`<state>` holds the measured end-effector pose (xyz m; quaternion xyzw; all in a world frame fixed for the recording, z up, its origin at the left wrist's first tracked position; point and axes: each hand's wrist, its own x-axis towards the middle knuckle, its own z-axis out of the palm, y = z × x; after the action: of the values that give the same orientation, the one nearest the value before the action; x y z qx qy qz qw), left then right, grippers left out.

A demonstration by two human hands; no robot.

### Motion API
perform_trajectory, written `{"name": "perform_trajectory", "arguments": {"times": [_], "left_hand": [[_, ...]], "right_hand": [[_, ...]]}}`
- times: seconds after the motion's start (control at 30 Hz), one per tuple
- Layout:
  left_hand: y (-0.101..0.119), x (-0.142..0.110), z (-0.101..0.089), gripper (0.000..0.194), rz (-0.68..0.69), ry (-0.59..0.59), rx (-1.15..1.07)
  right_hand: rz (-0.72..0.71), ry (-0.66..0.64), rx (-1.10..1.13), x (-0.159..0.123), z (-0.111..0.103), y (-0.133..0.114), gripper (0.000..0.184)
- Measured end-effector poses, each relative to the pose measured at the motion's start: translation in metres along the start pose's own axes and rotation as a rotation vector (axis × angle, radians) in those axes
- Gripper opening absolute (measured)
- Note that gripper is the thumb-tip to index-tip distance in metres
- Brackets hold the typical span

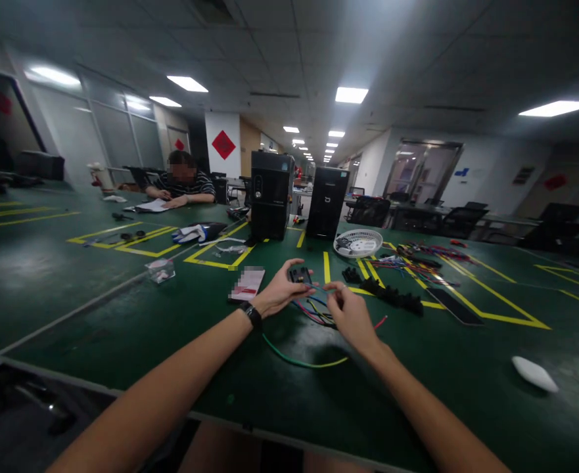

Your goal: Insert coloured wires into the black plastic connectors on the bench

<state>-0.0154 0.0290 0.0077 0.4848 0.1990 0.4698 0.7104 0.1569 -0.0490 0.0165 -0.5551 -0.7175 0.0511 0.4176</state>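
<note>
My left hand [275, 294] holds a small black plastic block [299, 274] with a brass-coloured spot in it, raised a little above the green table. Fingers of my right hand [352, 316] are pinched on a thin blue-green wire [321, 289], which runs toward the block. Whether its end sits inside the block I cannot tell. Below and between my hands lies a loose bunch of coloured wires [313, 314]. Nearer me, a green-and-yellow wire [294, 360] curves across the tabletop.
Two black computer towers [271, 197] stand ahead, beside a white basket [358, 244]. Right of my hands lie black plastic blocks [392, 295] and more wires [432, 253]. A pinkish flat item [247, 285] is at left, a white mouse-like object [534, 374] at right. A person [183, 184] sits across, writing.
</note>
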Motion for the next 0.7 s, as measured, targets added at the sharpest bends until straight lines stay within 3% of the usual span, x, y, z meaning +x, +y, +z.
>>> {"name": "perform_trajectory", "arguments": {"times": [0.1, 0.27, 0.7], "left_hand": [[0.002, -0.001, 0.005, 0.077, 0.052, 0.007, -0.041], [-0.001, 0.0, 0.004, 0.075, 0.102, 0.081, -0.12], [-0.003, 0.003, 0.002, 0.057, 0.017, 0.13, -0.222]], "right_hand": [[-0.032, 0.059, -0.026, 0.0, 0.0, 0.0, 0.031], [-0.114, 0.043, -0.074, -0.004, 0.003, 0.0, 0.034], [-0.242, -0.018, -0.119, -0.002, -0.001, 0.014, 0.035]]}}
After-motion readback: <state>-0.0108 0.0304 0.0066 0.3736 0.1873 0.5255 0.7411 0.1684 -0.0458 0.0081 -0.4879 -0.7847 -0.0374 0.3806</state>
